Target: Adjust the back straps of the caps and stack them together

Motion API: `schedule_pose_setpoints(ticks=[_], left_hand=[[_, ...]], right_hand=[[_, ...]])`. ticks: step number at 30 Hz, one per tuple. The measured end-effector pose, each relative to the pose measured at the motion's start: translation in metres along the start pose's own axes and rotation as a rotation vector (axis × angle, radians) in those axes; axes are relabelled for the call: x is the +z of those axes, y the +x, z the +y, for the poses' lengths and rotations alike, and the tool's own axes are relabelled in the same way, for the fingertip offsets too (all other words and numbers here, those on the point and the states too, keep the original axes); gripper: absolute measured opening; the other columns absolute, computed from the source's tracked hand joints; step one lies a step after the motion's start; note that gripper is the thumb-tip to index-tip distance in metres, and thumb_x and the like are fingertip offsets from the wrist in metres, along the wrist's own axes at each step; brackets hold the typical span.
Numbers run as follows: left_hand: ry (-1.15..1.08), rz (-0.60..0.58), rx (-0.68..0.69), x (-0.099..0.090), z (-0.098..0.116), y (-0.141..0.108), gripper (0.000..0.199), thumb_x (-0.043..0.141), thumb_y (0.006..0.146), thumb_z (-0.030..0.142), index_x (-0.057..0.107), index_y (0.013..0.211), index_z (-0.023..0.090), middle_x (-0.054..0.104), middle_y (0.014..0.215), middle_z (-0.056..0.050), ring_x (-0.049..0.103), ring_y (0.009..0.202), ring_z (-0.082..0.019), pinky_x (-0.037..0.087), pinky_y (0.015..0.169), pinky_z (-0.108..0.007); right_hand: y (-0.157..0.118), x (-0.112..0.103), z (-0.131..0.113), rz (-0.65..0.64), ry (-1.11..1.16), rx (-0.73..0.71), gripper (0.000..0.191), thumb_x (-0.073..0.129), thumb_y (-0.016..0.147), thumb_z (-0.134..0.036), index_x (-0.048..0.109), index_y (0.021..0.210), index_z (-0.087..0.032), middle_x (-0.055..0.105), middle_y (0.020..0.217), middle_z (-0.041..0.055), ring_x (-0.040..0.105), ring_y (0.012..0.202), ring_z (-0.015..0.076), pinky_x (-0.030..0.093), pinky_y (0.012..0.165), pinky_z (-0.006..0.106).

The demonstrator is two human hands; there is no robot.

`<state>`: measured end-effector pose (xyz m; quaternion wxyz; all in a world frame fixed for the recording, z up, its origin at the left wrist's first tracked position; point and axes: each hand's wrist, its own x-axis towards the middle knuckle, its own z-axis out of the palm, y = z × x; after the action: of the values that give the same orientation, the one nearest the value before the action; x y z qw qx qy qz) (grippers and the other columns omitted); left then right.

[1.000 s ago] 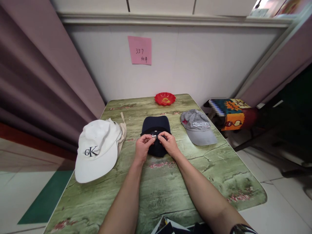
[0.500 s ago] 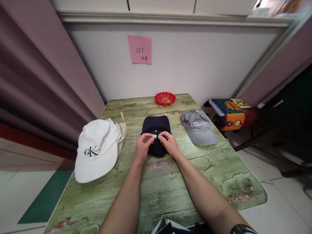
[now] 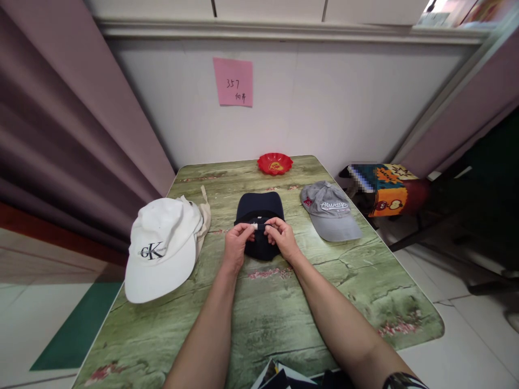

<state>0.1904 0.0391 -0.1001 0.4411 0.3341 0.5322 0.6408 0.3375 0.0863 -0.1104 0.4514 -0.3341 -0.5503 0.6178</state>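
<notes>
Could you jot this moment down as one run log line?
left hand: pinching strap buckle | right hand: pinching strap of dark cap | nearby: white cap, grey cap, red dish

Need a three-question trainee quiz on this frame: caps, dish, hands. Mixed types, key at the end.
1. What do the left hand and right hand pinch?
A) pink paper note
B) dark strap of the navy fabric cap
C) mauve cloth curtain

2. True or false: the red scalloped dish lies farther away than the navy fabric cap.

3. Fill in: the grey fabric cap lies to the person's ____ of the navy one.

Key: 1 B; 2 true; 3 right.
</notes>
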Motion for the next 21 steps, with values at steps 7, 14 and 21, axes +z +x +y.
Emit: schedule_pose_setpoints(ticks=[7, 14, 21], left_hand=[[0.001, -0.011, -0.005, -0.0006, 0.0009, -0.0001, 0.026, 0.078, 0.068, 0.039, 0.070, 0.075, 0.015, 0.062, 0.064, 0.001, 0.055, 0.058, -0.010, 0.044, 0.057, -0.022], [0.025, -0.020, 0.017, -0.0003, 0.0019, -0.0007, 0.025, 0.077, 0.069, 0.038, 0.070, 0.076, 0.016, 0.062, 0.064, 0.002, 0.054, 0.057, -0.010, 0.045, 0.058, -0.023], [0.002, -0.018, -0.007, -0.0003, 0.0021, -0.0011, 0.025, 0.079, 0.068, 0.037, 0.071, 0.077, 0.015, 0.063, 0.064, 0.001, 0.054, 0.057, -0.010, 0.044, 0.057, -0.022]], right_hand=[[0.0019, 0.0036, 0.0005, 0.075, -0.037, 0.006, 0.026, 0.065, 0.077, -0.043, 0.062, 0.085, -0.019, 0.054, 0.059, -0.0048, 0.043, 0.044, 0.0081, 0.033, 0.043, 0.021], [0.0018, 0.0027, 0.0034, 0.060, -0.039, -0.032, 0.025, 0.065, 0.080, -0.044, 0.061, 0.082, -0.019, 0.052, 0.059, -0.0049, 0.042, 0.046, 0.0079, 0.032, 0.045, 0.021], [0.0018, 0.0030, 0.0038, 0.060, -0.043, -0.029, 0.028, 0.065, 0.080, -0.046, 0.061, 0.083, -0.019, 0.052, 0.058, -0.0053, 0.042, 0.045, 0.0080, 0.032, 0.045, 0.021]])
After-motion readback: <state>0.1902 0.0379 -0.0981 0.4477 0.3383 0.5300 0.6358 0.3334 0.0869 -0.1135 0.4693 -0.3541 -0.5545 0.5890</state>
